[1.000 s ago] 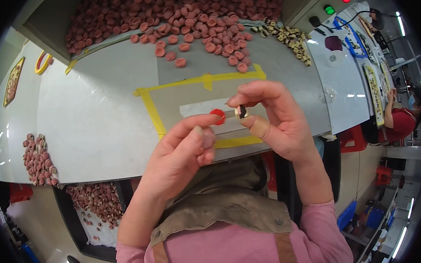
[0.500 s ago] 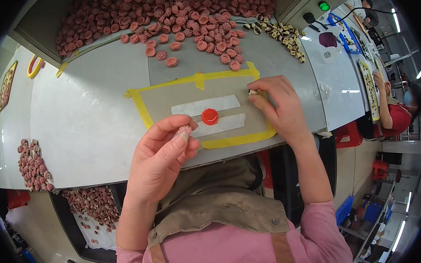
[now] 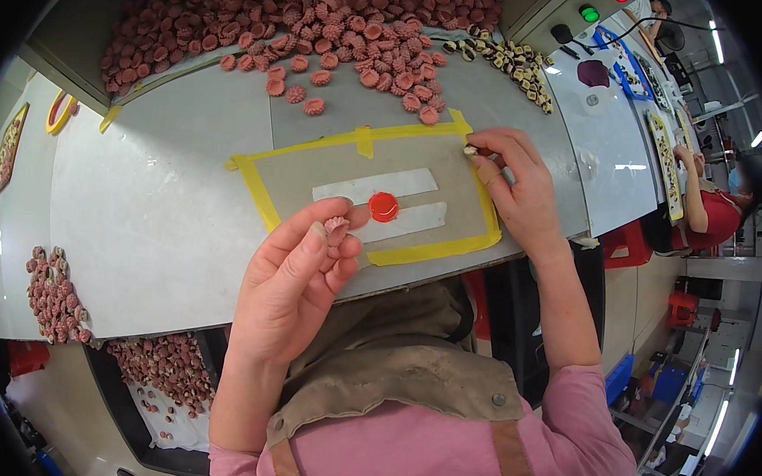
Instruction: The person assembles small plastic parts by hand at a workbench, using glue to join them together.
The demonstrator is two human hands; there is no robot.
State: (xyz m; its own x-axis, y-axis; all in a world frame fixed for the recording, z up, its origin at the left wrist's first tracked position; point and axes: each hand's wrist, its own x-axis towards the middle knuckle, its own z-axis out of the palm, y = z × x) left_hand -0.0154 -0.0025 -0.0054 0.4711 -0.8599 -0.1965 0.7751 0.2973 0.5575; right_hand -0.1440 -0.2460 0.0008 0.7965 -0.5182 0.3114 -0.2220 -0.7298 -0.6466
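Left hand, fingers curled, pinches pink cup near table's front edge; right hand pinches cream piece by yellow tape's far-right corner. Red disc sits in gap between hands.

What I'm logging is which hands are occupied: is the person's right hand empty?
No, the right hand is pinching a small pale piece.

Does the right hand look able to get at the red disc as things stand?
Probably yes: nothing visible stands between the right hand and the red disc, though the hand's fingers hold a pale piece.
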